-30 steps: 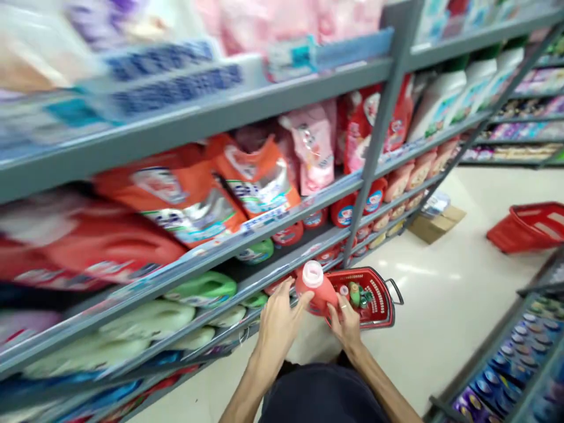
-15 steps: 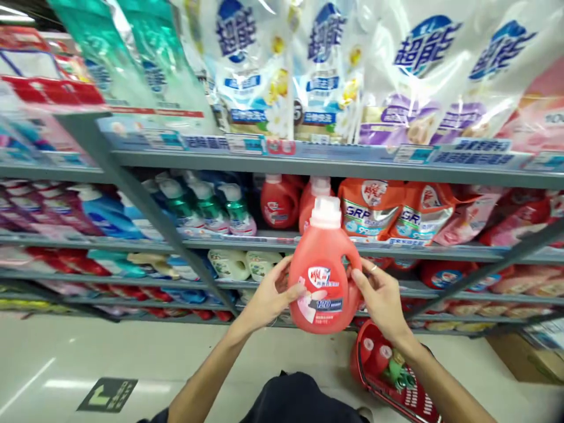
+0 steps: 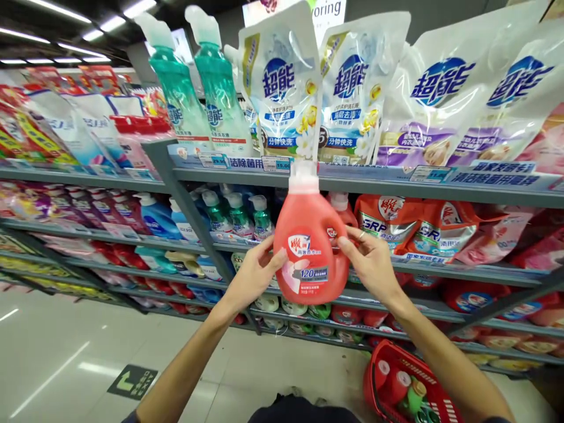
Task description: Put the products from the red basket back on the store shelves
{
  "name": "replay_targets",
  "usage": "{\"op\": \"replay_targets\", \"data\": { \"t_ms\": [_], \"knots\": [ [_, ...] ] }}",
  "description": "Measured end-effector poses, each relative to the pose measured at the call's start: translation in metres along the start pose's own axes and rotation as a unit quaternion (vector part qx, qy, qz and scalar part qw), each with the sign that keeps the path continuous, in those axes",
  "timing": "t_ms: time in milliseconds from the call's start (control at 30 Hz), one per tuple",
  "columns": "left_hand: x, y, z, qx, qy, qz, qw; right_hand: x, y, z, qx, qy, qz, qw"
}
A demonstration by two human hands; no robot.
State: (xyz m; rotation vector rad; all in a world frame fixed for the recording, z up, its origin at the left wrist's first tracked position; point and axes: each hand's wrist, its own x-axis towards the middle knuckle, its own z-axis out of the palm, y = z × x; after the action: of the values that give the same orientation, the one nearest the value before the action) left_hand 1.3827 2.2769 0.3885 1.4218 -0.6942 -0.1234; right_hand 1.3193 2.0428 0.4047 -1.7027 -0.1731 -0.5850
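A red laundry detergent bottle (image 3: 308, 235) with a white cap is held upright in front of the shelves, its printed label facing me. My left hand (image 3: 255, 270) grips its left side, thumb on the front by the label. On the other side, my right hand (image 3: 370, 258) holds the bottle at its handle, with a ring on one finger. The fingers behind the bottle are hidden. Behind it, another red bottle (image 3: 340, 202) stands on the shelf beside red refill pouches (image 3: 390, 220).
A red shopping basket (image 3: 374, 376) with several bottles is on the floor at lower right. White pouches (image 3: 286, 88) and green pump bottles (image 3: 215, 82) line the top shelf (image 3: 370, 183). An exit sign (image 3: 132, 382) marks the floor at left.
The view has tilted up and shifted, bringing the ceiling lights and more of the top shelf into sight. The bottle sits slightly higher and further left in view, still between both hands.
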Motion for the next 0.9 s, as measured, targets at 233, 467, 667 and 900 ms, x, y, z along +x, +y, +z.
{"op": "replay_targets", "data": {
  "t_ms": [233, 467, 667, 900],
  "knots": [
    [-0.006, -0.024, -0.007, 0.079, -0.013, -0.055, 0.995, 0.004, 0.05, -0.001, -0.065, -0.041, -0.014, 0.997],
    [0.058, -0.044, -0.05, 0.201, -0.018, 0.088, 0.975, 0.058, 0.053, 0.013, -0.259, -0.003, -0.106, 0.96],
    [0.093, -0.074, -0.078, 0.248, -0.003, 0.173, 0.953, 0.077, 0.078, 0.044, -0.312, 0.066, -0.129, 0.939],
    [0.101, -0.118, -0.072, 0.194, 0.03, 0.158, 0.968, 0.072, 0.105, 0.055, -0.337, 0.095, -0.133, 0.927]
  ]
}}
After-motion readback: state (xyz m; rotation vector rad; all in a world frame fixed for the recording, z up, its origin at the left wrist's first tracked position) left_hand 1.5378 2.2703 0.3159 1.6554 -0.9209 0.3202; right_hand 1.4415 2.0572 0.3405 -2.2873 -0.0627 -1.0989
